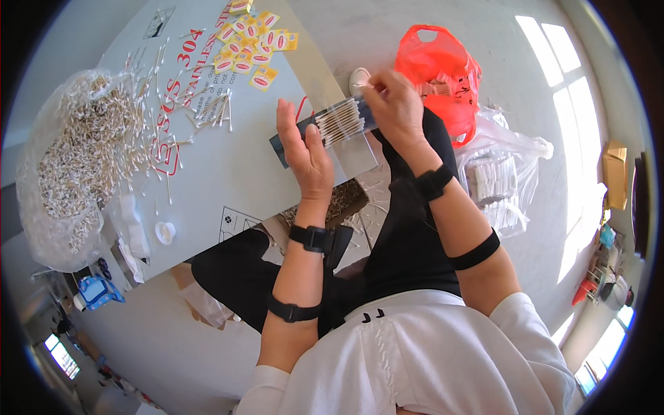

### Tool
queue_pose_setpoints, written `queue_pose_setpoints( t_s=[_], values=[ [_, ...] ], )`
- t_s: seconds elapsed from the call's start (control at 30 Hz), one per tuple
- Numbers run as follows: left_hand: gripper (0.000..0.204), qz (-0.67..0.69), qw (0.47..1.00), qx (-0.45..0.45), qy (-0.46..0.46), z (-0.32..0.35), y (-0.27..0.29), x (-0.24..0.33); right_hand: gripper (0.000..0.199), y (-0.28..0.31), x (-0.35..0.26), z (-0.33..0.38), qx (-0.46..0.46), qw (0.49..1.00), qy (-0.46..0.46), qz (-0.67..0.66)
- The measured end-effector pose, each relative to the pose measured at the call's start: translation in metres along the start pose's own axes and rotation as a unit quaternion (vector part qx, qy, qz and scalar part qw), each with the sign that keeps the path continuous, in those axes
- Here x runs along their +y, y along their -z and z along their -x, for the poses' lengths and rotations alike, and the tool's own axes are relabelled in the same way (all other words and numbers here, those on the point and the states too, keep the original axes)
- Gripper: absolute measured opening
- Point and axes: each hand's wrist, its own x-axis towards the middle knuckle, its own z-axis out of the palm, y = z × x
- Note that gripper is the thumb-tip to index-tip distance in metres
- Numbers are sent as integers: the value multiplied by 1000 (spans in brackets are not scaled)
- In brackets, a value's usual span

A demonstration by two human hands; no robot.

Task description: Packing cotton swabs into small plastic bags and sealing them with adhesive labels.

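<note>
At the table's right edge, a row of cotton swabs point(340, 123) lies side by side on a dark flat strip point(278, 146). A clear plastic piece point(360, 156) sticks out below it, past the edge. My left hand point(304, 158) rests at the row's left end, its fingers stretched out and the thumb by the swab tips. Over the right end, my right hand point(398, 104) has its fingers bent together in a pinch. Whatever they hold, if anything, is too small to make out. Loose swabs point(221, 114) lie scattered across the table left of my hands.
A big clear bag of swabs point(76, 166) fills the table's left side. Yellow packets point(252, 41) lie at the far end. A red plastic bag point(436, 62) and a clear bag of white packs point(494, 176) stand at right. A box of swabs point(346, 199) sits below the edge.
</note>
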Motion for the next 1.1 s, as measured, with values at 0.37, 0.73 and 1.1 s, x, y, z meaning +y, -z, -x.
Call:
queue_pose_setpoints(
  t_s=[0.37,0.73,1.1],
  values=[
    [78,-442,867,-222,-58,12,1,13,23,-13,24,29,-108,715,-419,-549],
    [86,-455,868,-196,-20,20,-18,16,15,-30,23,33,-72,749,-377,-540],
    [88,-462,864,-199,-22,33,-17,24,16,-20,26,51,-88,691,-441,-566]
  ],
)
